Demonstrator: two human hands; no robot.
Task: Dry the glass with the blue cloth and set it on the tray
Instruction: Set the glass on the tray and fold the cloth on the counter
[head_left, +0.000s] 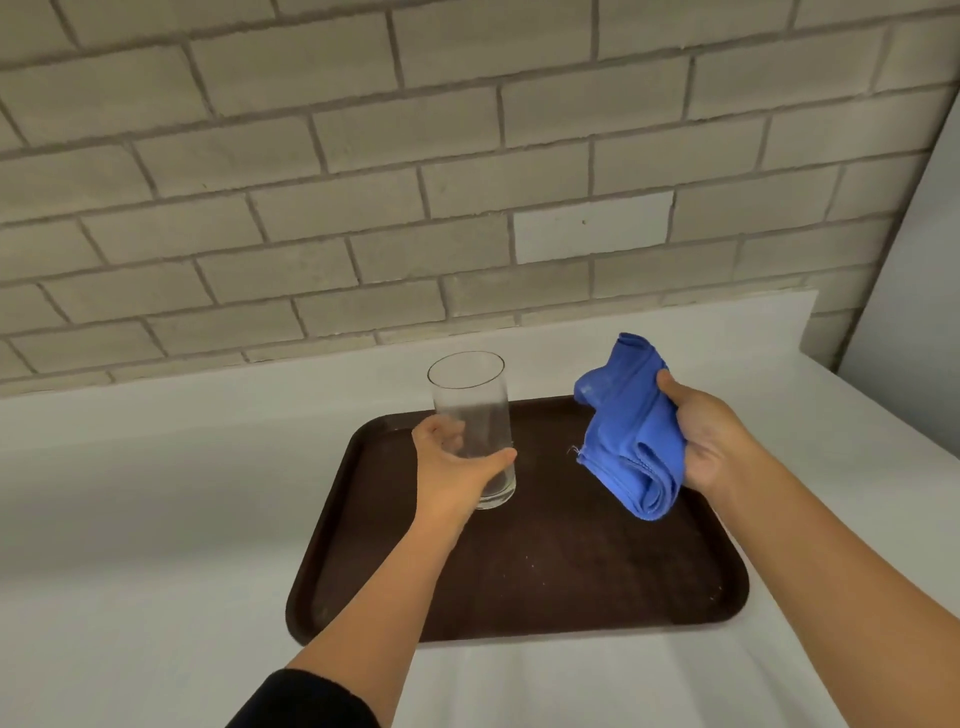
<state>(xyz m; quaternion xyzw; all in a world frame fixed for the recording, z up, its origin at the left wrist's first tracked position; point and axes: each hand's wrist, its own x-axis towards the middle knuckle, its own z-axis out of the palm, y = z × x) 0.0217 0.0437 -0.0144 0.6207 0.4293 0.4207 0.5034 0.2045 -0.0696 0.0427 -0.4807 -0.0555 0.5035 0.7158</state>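
One clear, tall cylindrical glass (471, 431) stands upright over the dark brown plastic tray (545, 577), our left hand (457, 465) wrapped around it. Beside it, our right hand's (711, 441) fingers clutch the bunched blue cloth (631, 431) above the white desk (156, 519).

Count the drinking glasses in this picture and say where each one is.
1. The glass stands upright over the back left part of the brown tray, held by the left hand. Nothing suggests a hidden one.
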